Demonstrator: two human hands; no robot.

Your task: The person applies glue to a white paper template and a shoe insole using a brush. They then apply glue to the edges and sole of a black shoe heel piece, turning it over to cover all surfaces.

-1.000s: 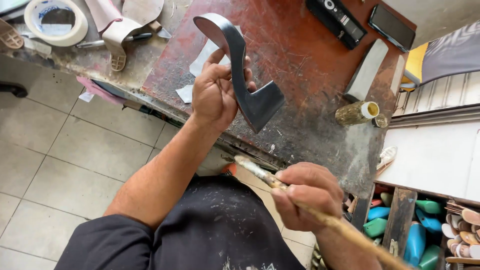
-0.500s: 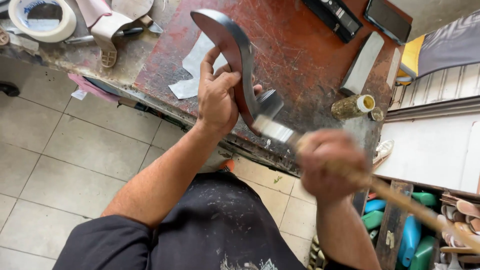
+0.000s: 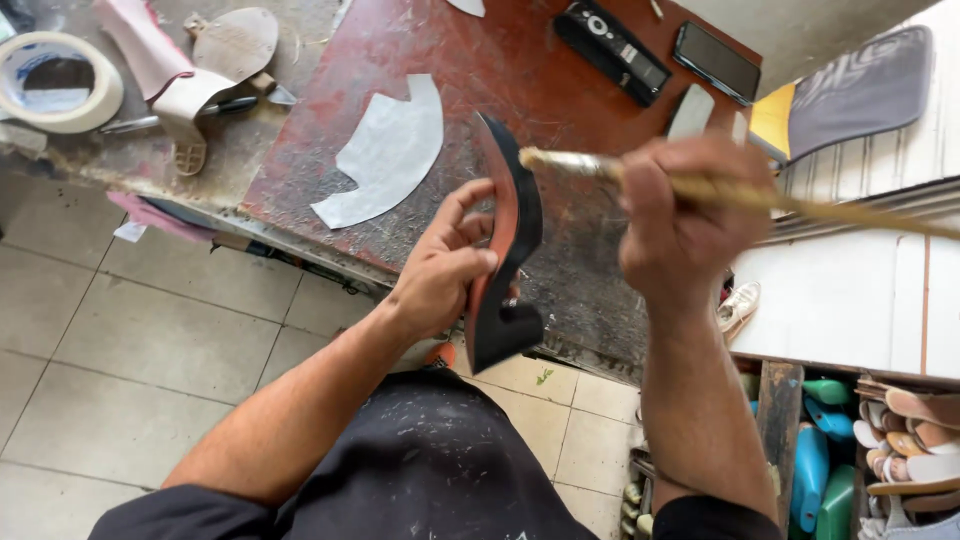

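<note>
The left hand [image 3: 440, 270] was raised over the worktop's near edge, fingers curled in a grip. The right hand [image 3: 685, 215] was fisted, forearm upright.

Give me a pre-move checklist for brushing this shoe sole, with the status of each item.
1. Left hand grips the heeled shoe sole firmly: ok, fingers wrap its edge.
2. Right hand holds the brush: ok.
3. Bristle tip meets the sole's upper end: ok, it appears to touch there.
4. Brush is loaded: cannot tell, the bristles are blurred.
5. White cut pattern piece on the red workbench lies away from the brush: ok.
6. Remote control and phone are out of the stroke: ok, they lie farther back.
</note>
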